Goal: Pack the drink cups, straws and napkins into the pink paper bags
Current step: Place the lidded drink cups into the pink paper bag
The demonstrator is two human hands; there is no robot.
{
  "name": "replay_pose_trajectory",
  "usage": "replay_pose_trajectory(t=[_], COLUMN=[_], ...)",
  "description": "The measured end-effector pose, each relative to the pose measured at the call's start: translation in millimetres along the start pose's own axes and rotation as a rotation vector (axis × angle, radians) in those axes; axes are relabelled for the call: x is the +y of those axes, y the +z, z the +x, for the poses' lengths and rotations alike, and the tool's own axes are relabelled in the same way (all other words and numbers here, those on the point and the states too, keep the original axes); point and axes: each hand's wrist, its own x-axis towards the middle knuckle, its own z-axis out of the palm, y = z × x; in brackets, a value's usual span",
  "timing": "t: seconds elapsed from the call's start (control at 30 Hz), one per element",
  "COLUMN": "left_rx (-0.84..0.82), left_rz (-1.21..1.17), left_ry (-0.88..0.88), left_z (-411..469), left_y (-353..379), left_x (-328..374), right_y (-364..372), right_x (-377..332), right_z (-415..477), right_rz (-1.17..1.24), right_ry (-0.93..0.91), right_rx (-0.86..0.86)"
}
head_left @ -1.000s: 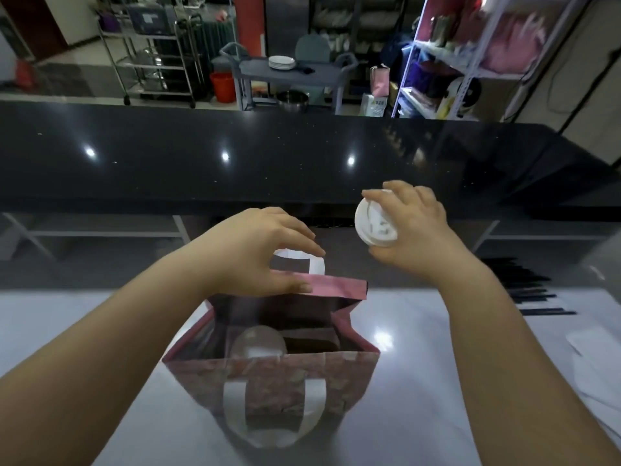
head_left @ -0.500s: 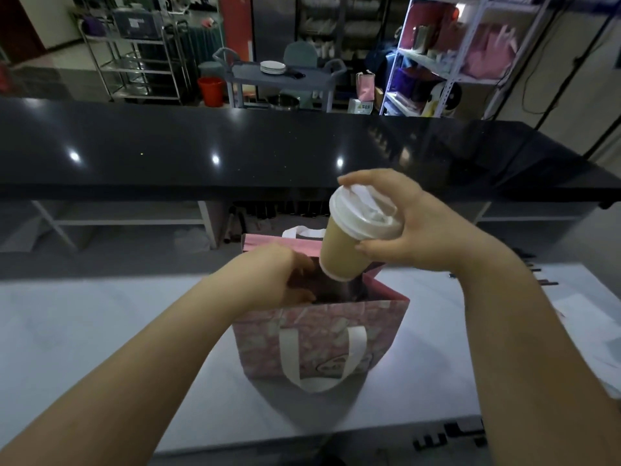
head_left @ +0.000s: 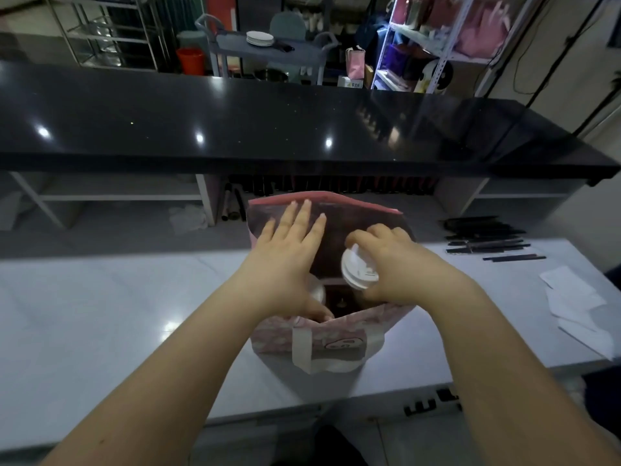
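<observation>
Pink paper bag [head_left: 336, 331] stands upright on the white worktop [head_left: 100, 314], near its front edge, with its mouth wide open toward the camera. A white handle [head_left: 302, 348] hangs down on the near wall of the bag.

The left hand [head_left: 285, 260] reaches into the mouth on the left side. Its fingers are straight and a little spread, and they lie flat against the inside of the far wall. The thumb points down at the near rim. This hand grips nothing.

The right hand [head_left: 403, 270] is at the right side of the mouth and its fingers are curled around a drink cup [head_left: 358, 269]. The white lid of the cup is tilted to the left and lies just above the near rim. The body of the cup is mostly hidden behind the hand and the bag wall.

Below the left hand, inside the bag, there is a pale round shape, maybe the lid of a second cup [head_left: 316, 290]; it is dim and half covered.

On the worktop to the right, well apart from the bag, lie black straws [head_left: 487, 240] in a loose row, and nearer to the front edge some white napkins [head_left: 571, 294]. Behind the worktop runs a raised black counter [head_left: 235, 122].
</observation>
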Motion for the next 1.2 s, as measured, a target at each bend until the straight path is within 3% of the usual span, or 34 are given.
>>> replay_pose_trajectory(t=[0.23,0.57,0.9,1.2], left_rx=[0.052,0.027,0.048,0.051], left_rz=[0.081,0.101,0.116,0.1], left_ry=[0.055,0.026,0.02,0.004], left_z=[-9,3,7,6], left_y=[9,13,18,17], left_x=[8,4,6,10], right_y=[29,55,88,100], right_x=[2,3,2,7], right_z=[23,27,23,19], right_rz=[-0.016,0.12,-0.147,-0.052], right_ry=[0.155,0.142,0.008,0.053], right_rx=[-0.145,-0.199,-0.182,-0.295])
